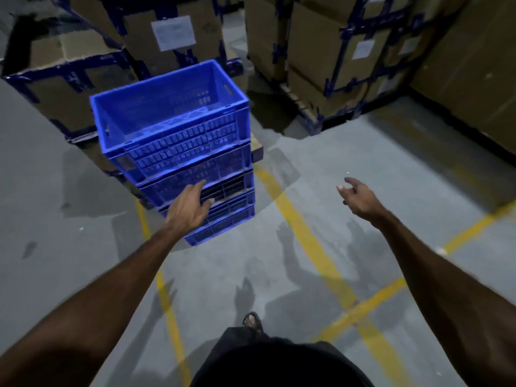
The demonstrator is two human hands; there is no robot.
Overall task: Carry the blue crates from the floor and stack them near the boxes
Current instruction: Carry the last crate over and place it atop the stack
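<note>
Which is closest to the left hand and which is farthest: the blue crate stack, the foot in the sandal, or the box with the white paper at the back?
1. Blue crate stack: the left hand is against its front side.
2. Sandalled foot: on the floor, lower down, to the right.
3. Box with the white paper: behind the stack, at the back.

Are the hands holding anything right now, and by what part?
Nothing is held. The left hand lies open against the side of the crate stack; the right hand is open and empty.

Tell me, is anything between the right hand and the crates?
Nothing visible. The right hand hangs open over bare floor, to the right of the crates. The left hand is already at the stack's side.
</note>
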